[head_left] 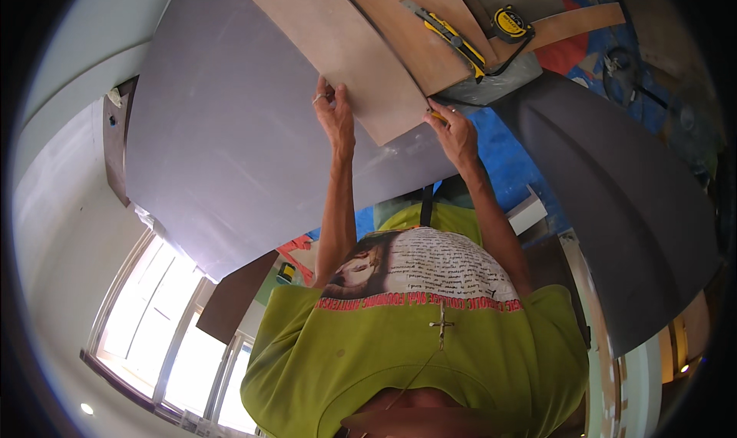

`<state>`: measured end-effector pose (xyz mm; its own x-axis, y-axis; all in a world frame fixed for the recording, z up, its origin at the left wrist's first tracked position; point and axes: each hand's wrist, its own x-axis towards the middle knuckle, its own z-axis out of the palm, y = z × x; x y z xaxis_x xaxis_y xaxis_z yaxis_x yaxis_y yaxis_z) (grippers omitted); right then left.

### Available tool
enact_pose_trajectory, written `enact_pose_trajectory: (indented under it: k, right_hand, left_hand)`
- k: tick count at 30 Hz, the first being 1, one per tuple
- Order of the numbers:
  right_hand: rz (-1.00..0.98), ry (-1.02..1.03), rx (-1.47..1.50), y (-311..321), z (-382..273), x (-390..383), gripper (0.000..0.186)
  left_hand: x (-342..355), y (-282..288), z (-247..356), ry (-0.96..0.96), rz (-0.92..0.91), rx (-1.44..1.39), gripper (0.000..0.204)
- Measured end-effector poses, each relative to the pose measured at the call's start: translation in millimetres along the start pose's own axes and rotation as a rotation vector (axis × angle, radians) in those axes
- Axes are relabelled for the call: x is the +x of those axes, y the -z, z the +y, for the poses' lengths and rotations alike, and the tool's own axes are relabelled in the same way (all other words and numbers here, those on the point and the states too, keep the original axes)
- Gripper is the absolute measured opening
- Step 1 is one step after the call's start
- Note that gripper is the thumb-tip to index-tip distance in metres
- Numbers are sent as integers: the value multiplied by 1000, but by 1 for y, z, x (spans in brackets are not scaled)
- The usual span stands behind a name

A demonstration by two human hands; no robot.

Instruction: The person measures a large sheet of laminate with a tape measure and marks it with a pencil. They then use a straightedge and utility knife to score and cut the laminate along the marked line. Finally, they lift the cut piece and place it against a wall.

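Observation:
My left hand (335,119) grips the left edge of a long, pale brown wood strip (338,39), thumb on top; its fingertips are partly hidden. At the strip's near right corner, my right hand (457,135) is closed round a slim yellow pencil (437,116), its dark tip against the strip's edge. Under the strip lies a large grey sheet (230,146). Beyond my right hand, a yellow-and-black utility knife (449,39) with its blade out rests on an orange-brown wood panel (418,23).
A yellow-and-black tape measure (510,25) sits at the far right by a narrow wood offcut (583,23). A curved dark grey sheet (614,208) stands to my right. Blue covering (499,154) shows below. Windows (146,307) are at the lower left.

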<state>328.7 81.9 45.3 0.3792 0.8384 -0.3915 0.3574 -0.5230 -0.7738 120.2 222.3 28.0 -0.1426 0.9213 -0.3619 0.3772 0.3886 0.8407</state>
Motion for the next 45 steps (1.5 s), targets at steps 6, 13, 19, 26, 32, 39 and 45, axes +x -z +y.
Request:
enact_pose_trajectory:
  k: [6, 13, 19, 26, 32, 39, 45]
  right_hand:
    - [-70, -73, 77, 6, -3, 2, 45]
    - [-93, -101, 130, 11, -11, 5, 44]
    - [-60, 6, 131, 9, -2, 7, 42]
    - [-87, -41, 80, 9, -1, 8, 41]
    - [-106, -28, 109, 13, -5, 9, 42]
    - [-85, -18, 135, 9, 0, 7, 43]
    - [-83, -16, 76, 12, -6, 5, 40]
  left_hand:
    - [0, -3, -3, 3, 8, -63, 55]
    - [0, -4, 3, 29, 4, -59, 54]
    - [-3, -3, 12, 5, -23, 8, 50]
    - [3, -2, 11, -156, 11, 38, 49]
    - [-3, -2, 17, -47, 8, 98, 53]
    - [-3, -2, 17, -121, -12, 132, 53]
    - [-4, -3, 14, -108, 28, 170, 53]
